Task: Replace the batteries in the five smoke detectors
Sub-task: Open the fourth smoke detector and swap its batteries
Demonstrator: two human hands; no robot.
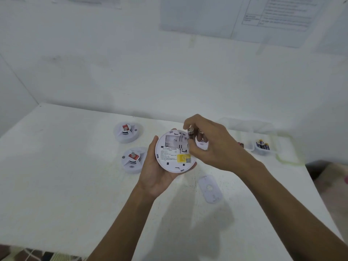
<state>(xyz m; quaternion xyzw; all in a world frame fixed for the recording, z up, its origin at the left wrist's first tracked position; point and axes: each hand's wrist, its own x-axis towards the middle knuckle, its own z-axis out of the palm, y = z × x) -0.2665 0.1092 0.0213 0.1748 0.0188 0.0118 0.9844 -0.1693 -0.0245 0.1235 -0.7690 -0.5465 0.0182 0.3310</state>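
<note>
Right fingers (pixel 190 121) round two batteries (pixel 191 133) by detector (pixel 169 157); more batteries (pixel 263 144) in tub (pixel 263 152)

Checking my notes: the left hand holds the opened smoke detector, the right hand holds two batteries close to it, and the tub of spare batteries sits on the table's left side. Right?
Not quite. The head view shows the tub on the table's right side. The rest stands: left hand holds the opened smoke detector, right hand holds two batteries close to it.
</note>
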